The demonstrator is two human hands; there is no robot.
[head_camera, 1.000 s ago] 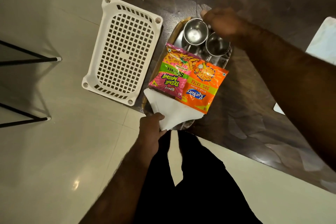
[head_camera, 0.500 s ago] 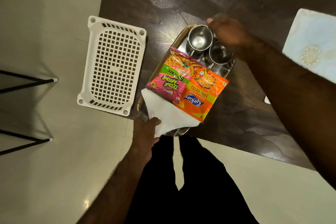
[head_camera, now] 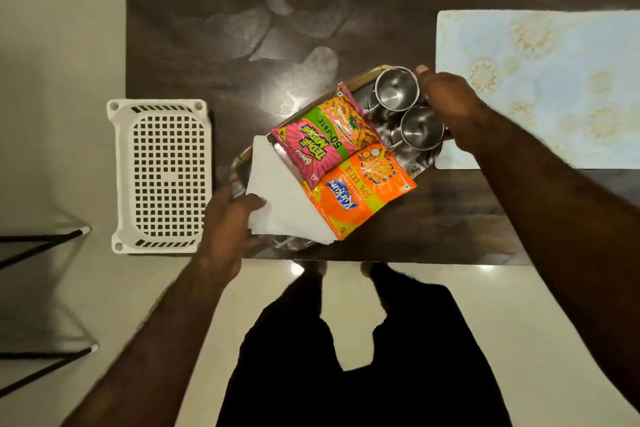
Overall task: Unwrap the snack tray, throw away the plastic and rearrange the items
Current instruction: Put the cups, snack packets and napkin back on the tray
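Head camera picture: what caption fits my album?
Left hand and right hand grip an oval metal tray of a pink snack packet, an orange snack packet, two steel cups and white napkins.

dark marble table (head_camera: 346,10), glossy pale floor (head_camera: 52,45), light glints.

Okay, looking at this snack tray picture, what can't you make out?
Head view only.
- Right hand's grip on the tray: fingers hidden beneath the hand itself.
- Tray floor: covered by pink packet, orange packet, napkin.
- Plastic wrap: too blurred to tell if present.
- Placemat: cut off by right edge.
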